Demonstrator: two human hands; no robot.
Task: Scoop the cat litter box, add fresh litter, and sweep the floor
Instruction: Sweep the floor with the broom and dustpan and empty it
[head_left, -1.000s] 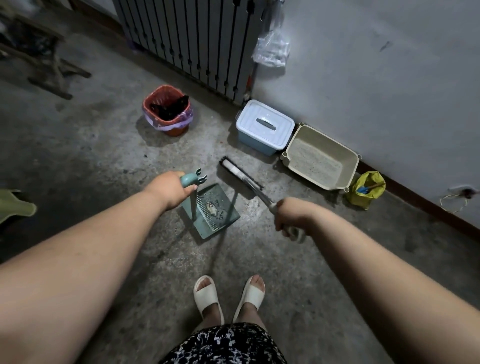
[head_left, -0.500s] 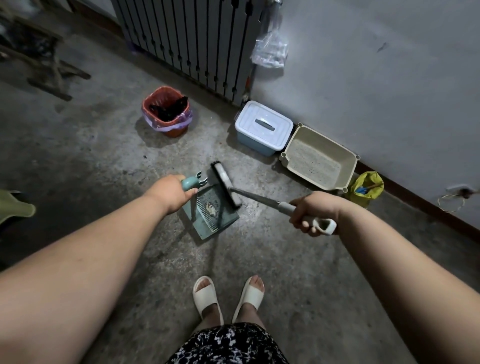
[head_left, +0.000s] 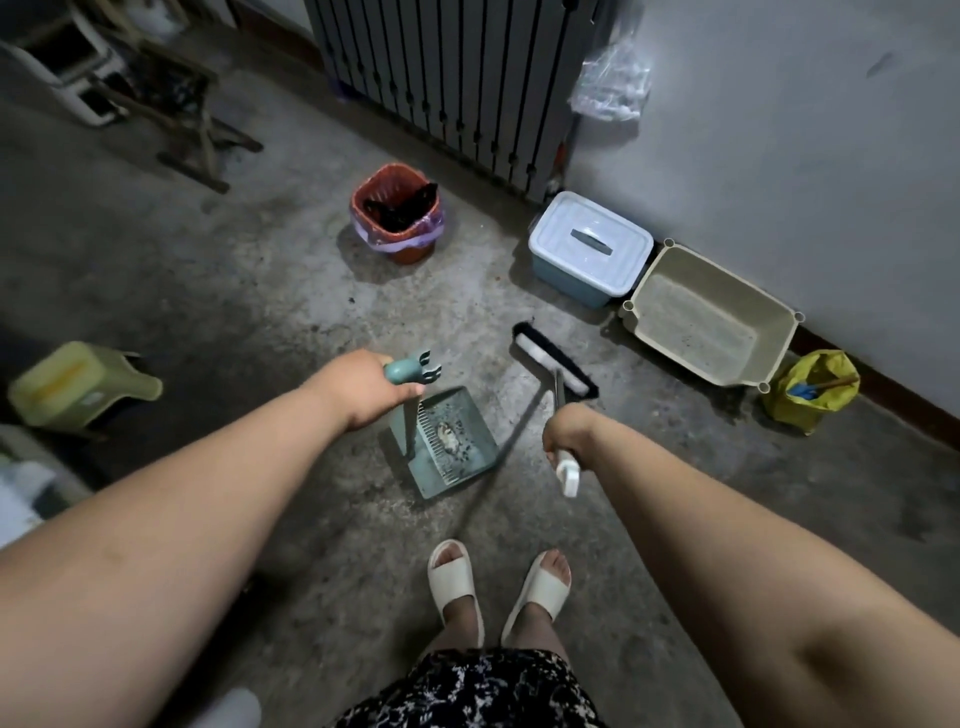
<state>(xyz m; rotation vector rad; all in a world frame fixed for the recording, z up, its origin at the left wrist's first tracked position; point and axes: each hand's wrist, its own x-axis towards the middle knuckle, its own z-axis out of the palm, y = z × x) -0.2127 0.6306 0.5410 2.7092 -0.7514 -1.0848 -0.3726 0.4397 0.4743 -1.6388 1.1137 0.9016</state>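
**Dustpan and broom in hand, litter box at the wall**

Nearest me, my white sandals (head_left: 451, 574) stand on the concrete floor (head_left: 363, 571). My left hand (head_left: 363, 387) curls its fingers round the upright handle of the teal dustpan (head_left: 462, 452); its tray lies flat, holding grey clumps and dark grit. My right hand (head_left: 569, 431) wraps the white grip of the broom (head_left: 553, 358); the black-bristled head sits beyond the pan, apart from it. Further off, the beige litter box (head_left: 769, 353) rests by the wall (head_left: 805, 182), pale litter inside, beside a blue lidded bin (head_left: 589, 247); a red waste basket (head_left: 397, 228) stands farthest.

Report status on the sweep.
Left hand grips dustpan, right hand grips broom. Pan on floor, debris inside. Broom head beyond pan, apart, short of litter box.
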